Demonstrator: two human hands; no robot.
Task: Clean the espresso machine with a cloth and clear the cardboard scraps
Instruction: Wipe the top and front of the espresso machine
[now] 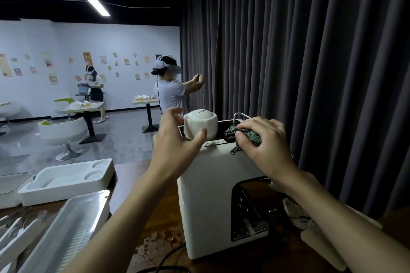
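Now wiping step: espresso machine (208, 195) stands on tabletop (159, 239). Right hand (266, 142) clutches bunched cloth (250, 137) on machine top. Left hand (175, 139) spread beside white cap (200, 122), thumb at its front. Next move probably needs cap lifted or steadied, then cloth passed under. Cardboard scraps (297, 213) lie right of machine, not yet cleared.

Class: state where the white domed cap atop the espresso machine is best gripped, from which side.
Probably the white cap by its round wall, from the left, thumb front, fingers behind: the dome offers no hold, and the right hand with cloth crowds the right.
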